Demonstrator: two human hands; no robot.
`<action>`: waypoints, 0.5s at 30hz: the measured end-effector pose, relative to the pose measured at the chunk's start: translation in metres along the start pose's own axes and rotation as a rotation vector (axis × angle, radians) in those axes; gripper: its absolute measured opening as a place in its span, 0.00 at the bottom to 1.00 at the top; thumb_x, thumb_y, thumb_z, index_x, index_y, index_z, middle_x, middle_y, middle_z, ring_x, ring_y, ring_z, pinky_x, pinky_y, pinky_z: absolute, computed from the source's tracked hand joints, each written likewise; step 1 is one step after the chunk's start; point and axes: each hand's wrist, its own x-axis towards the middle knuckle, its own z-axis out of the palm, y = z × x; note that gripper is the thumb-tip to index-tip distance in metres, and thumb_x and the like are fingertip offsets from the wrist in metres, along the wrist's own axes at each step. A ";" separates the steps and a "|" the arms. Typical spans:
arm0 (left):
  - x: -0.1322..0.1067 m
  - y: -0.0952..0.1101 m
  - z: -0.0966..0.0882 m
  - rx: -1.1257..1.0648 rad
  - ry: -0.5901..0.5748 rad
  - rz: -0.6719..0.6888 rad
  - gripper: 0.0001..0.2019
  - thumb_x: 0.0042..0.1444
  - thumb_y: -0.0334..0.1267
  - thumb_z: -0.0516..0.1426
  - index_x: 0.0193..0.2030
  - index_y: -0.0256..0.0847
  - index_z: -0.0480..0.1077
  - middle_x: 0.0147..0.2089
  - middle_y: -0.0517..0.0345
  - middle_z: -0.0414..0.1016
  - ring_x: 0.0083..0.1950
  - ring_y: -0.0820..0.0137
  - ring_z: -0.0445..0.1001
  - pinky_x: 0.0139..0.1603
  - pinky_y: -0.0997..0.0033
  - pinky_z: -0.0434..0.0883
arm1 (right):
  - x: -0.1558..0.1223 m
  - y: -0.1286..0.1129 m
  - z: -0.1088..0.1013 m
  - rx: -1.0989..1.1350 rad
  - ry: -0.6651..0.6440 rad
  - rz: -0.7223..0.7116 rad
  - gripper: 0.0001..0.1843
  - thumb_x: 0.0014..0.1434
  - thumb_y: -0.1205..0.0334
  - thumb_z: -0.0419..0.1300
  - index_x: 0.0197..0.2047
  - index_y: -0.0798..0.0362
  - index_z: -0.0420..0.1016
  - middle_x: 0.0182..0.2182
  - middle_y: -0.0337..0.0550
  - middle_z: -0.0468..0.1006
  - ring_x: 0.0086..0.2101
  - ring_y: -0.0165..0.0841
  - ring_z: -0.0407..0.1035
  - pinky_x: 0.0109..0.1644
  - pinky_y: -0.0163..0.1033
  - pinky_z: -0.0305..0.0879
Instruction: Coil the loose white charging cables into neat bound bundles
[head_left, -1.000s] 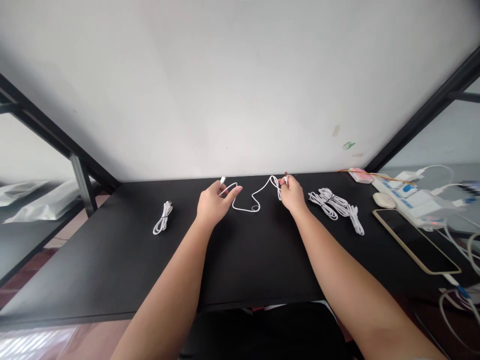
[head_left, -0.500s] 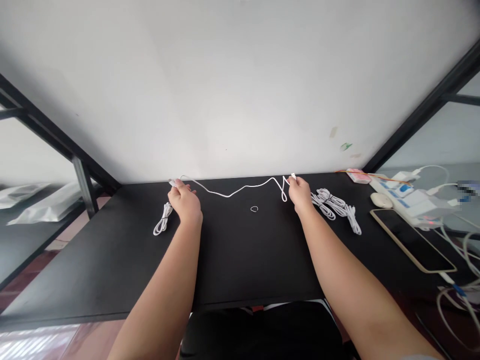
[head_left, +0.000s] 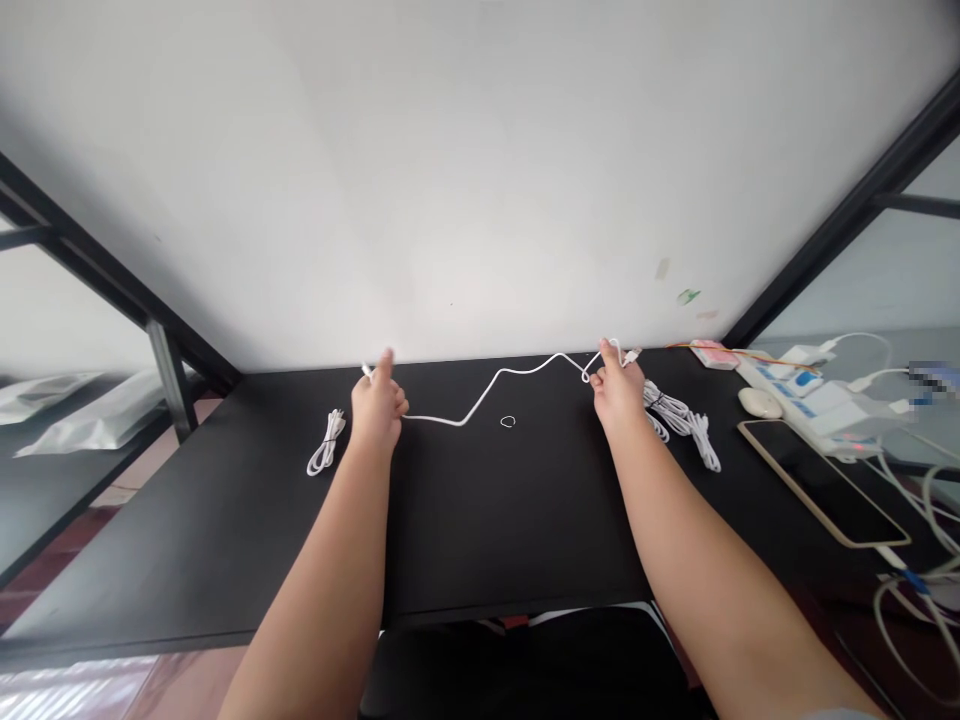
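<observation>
A white cable point(head_left: 487, 385) is stretched in a wavy line between my two hands over the black table point(head_left: 480, 520). My left hand point(head_left: 377, 408) is closed round the cable's left end, whose plug sticks out by the raised forefinger. My right hand point(head_left: 619, 390) pinches the other end, with a small loop and a plug showing above the fingers. A tiny white ring point(head_left: 508, 422) lies on the table under the cable's middle.
A coiled white cable point(head_left: 325, 446) lies left of my left hand. A pile of bundled white cables point(head_left: 682, 418) sits right of my right hand. Farther right are a white mouse point(head_left: 759, 401), a phone point(head_left: 821, 480), a power strip point(head_left: 817, 398) and loose wires.
My hands have drawn apart from the table's middle and pulled the cable out long. The small ring stays on the table where the cable's loop was.
</observation>
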 end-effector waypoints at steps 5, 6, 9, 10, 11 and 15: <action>-0.023 -0.010 0.007 0.678 -0.386 0.258 0.32 0.36 0.53 0.73 0.42 0.41 0.66 0.34 0.58 0.73 0.31 0.71 0.73 0.30 0.73 0.68 | -0.007 -0.007 0.003 0.111 -0.027 -0.010 0.22 0.51 0.52 0.73 0.30 0.50 0.63 0.19 0.23 0.51 0.17 0.20 0.43 0.17 0.30 0.47; -0.027 -0.011 0.006 0.784 -0.488 0.260 0.34 0.33 0.53 0.74 0.43 0.42 0.66 0.41 0.53 0.76 0.37 0.66 0.77 0.35 0.70 0.71 | -0.006 -0.008 0.001 0.109 -0.013 -0.008 0.20 0.54 0.50 0.71 0.30 0.50 0.64 0.18 0.22 0.48 0.16 0.20 0.42 0.17 0.30 0.48; -0.037 -0.008 0.005 1.083 -0.760 0.183 0.39 0.26 0.55 0.75 0.44 0.44 0.65 0.48 0.45 0.78 0.47 0.54 0.79 0.39 0.65 0.72 | -0.002 -0.010 -0.003 0.096 0.059 -0.006 0.19 0.60 0.44 0.65 0.31 0.51 0.68 0.16 0.22 0.43 0.16 0.22 0.41 0.17 0.30 0.48; -0.039 -0.006 0.005 1.173 -0.802 0.161 0.40 0.25 0.56 0.75 0.45 0.44 0.65 0.47 0.45 0.78 0.47 0.52 0.79 0.38 0.64 0.71 | -0.001 -0.011 -0.004 0.095 0.088 -0.006 0.19 0.60 0.44 0.64 0.31 0.51 0.68 0.16 0.22 0.43 0.16 0.22 0.42 0.18 0.30 0.48; -0.041 -0.004 0.005 1.242 -0.806 0.156 0.41 0.25 0.56 0.75 0.46 0.44 0.65 0.46 0.45 0.78 0.45 0.51 0.79 0.36 0.64 0.70 | 0.001 -0.011 -0.005 0.094 0.112 -0.006 0.19 0.61 0.44 0.63 0.31 0.51 0.69 0.16 0.23 0.44 0.16 0.22 0.42 0.18 0.30 0.48; -0.045 0.003 0.007 1.351 -0.787 0.188 0.39 0.28 0.53 0.74 0.48 0.43 0.68 0.42 0.49 0.79 0.38 0.56 0.77 0.32 0.66 0.67 | 0.004 -0.008 -0.006 0.039 0.151 -0.045 0.21 0.62 0.42 0.60 0.29 0.51 0.68 0.15 0.24 0.46 0.16 0.23 0.44 0.18 0.31 0.49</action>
